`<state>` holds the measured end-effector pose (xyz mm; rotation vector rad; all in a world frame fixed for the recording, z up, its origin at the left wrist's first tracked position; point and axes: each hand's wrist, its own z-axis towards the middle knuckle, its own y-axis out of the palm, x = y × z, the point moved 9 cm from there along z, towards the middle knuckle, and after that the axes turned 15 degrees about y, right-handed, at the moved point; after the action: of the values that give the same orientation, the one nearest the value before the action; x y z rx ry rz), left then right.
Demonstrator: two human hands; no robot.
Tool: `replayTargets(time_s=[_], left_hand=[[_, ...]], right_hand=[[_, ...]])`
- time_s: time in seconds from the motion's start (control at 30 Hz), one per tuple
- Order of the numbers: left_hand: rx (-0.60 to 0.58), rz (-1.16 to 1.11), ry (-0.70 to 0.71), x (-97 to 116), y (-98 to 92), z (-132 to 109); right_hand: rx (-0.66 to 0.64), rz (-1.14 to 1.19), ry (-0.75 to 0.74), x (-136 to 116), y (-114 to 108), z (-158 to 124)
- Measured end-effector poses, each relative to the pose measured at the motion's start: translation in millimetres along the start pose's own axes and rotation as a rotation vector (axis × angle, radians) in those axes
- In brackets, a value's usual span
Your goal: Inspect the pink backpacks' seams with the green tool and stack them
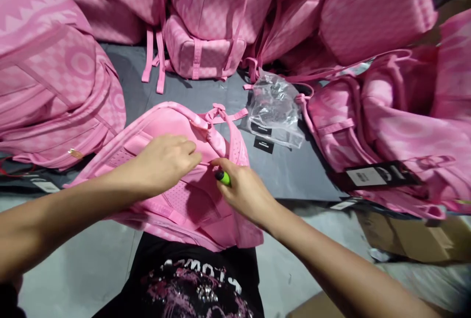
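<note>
A pink backpack (184,195) lies back-side up in front of me, its shoulder straps (224,129) pointing away. My left hand (165,161) presses on the padded back panel, fingers pinched at a strap near its base. My right hand (245,190) meets it there, closed around a small green and black tool (222,177) whose tip touches the strap. The two hands almost touch each other.
Several pink backpacks are piled along the back (217,9), left (47,82) and right (390,126) on a grey mat (290,171). A crumpled clear plastic bag (274,107) with black labels lies just right of the straps. A cardboard box (412,239) sits at lower right.
</note>
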<state>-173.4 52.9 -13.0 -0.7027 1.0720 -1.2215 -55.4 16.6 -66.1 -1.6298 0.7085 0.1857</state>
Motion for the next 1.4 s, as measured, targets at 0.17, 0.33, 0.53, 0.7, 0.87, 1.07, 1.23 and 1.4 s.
replayTargets(time_s=[0.17, 0.33, 0.53, 0.7, 0.87, 1.07, 1.23, 1.4], left_hand=[[0.014, 0.126, 0.107, 25, 2.3, -8], [0.217, 0.217, 0.131, 38, -0.6, -22], [0.312, 0.138, 0.124, 23, -12.3, -25], [0.179, 0.059, -0.019, 10, -12.4, -20], [-0.141, 0.010, -0.019, 7, 16.2, -6], [-0.114, 0.305, 0.137, -17, -14.8, -30], [-0.251, 0.374, -0.088, -27, -18.0, -42], [-0.103, 0.206, -0.235, 10, 26.9, 4]], right_hand=[[-0.073, 0.000, -0.063, -9, 8, -7], [-0.392, 0.337, 0.111, -14, 21, -5], [-0.700, 0.802, 0.046, -57, 41, 1], [-0.800, 0.754, 0.018, -56, 51, 0], [-0.129, 0.165, -0.030, -3, 18, 6], [-0.046, 0.020, -0.064, 24, 18, 0], [-0.324, 0.801, -0.042, 33, -1, 3], [-0.117, 0.801, 0.017, 57, -26, -2]])
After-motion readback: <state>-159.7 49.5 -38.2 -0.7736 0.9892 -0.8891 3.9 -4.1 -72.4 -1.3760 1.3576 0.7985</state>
